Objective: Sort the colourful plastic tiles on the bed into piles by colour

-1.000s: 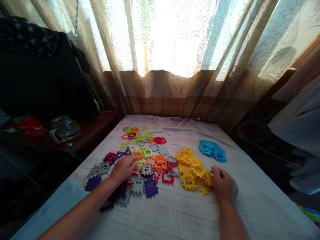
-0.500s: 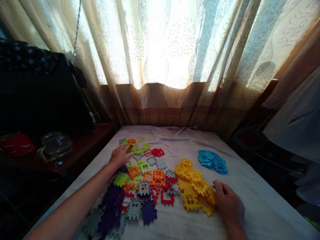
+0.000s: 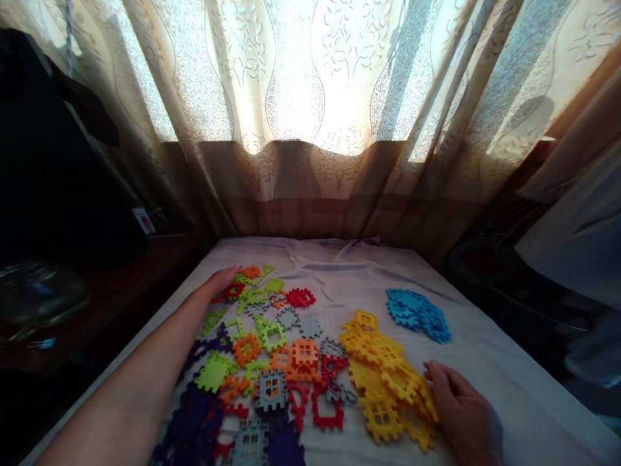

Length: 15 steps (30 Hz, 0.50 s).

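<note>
My left hand reaches to the far left of the loose interlocking toy tiles, its fingers stretched out beside an orange tile and a red tile. I see nothing held in it, though its underside is hidden. By the right edge of a heap of yellow tiles, my right hand rests on the sheet, loosely curled with thumb against fingers and nothing showing in it. Mixed green, grey, orange and red tiles lie in the middle, among them a grey window tile. Dark purple tiles lie near left.
A pile of blue tiles sits at the back right of the pale sheet. A glass jug stands on the dark side table at left. Patterned curtains hang behind the bed-like surface.
My left hand has moved left and farther away, off the green and red tiles it covered. My right hand keeps its place by the yellow heap. The view has shifted slightly.
</note>
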Each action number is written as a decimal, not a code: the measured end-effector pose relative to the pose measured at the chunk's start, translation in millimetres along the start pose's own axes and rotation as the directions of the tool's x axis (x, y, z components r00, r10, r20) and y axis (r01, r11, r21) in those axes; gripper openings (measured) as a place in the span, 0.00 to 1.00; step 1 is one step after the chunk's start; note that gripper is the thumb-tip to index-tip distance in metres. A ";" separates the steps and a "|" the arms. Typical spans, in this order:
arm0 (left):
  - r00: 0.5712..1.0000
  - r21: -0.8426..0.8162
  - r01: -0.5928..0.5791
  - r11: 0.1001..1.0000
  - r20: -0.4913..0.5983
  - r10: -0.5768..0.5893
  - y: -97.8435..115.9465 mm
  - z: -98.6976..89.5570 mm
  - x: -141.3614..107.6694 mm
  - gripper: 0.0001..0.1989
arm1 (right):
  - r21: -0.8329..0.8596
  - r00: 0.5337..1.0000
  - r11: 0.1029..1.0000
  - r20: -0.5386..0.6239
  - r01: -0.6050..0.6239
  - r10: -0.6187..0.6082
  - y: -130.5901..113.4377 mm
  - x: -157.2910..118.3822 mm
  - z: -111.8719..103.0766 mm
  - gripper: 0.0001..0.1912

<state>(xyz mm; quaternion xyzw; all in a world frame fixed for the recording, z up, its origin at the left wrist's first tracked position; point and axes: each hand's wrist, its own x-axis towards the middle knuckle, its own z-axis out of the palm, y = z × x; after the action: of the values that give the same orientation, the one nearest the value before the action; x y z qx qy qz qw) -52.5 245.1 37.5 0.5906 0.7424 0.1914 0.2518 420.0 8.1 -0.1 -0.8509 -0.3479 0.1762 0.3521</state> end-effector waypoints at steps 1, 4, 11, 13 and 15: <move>1.000 -0.042 0.005 0.999 0.027 -0.004 0.7 0.3 -3.5 0.20 | -0.008 1.000 1.000 0.009 -0.004 0.005 0.3 0.6 -0.1 0.29; 0.993 -0.150 -0.009 0.989 0.113 0.026 3.9 0.4 -22.9 0.32 | -0.019 1.000 1.000 0.028 -0.006 0.007 0.4 1.6 -0.9 0.28; 0.963 -0.153 -0.107 0.982 0.231 0.141 15.1 -4.8 -62.3 0.36 | 0.003 1.000 1.000 0.002 0.026 -0.026 4.2 4.3 1.2 0.24; 0.971 -0.079 -0.149 0.986 0.179 0.161 23.5 -5.8 -56.4 0.32 | 0.000 0.999 0.999 -0.007 0.034 -0.034 6.1 5.5 3.0 0.23; 0.976 0.019 -0.199 0.980 0.096 0.196 34.4 -2.7 -43.8 0.24 | -0.001 0.999 0.999 -0.018 0.043 -0.043 7.1 5.9 4.5 0.23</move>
<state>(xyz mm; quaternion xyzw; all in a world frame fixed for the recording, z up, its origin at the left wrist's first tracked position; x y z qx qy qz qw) -19.5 210.3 66.2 0.6733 0.6701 0.1769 0.2575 424.9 10.9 -8.6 -0.8449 -0.3629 0.1607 0.3587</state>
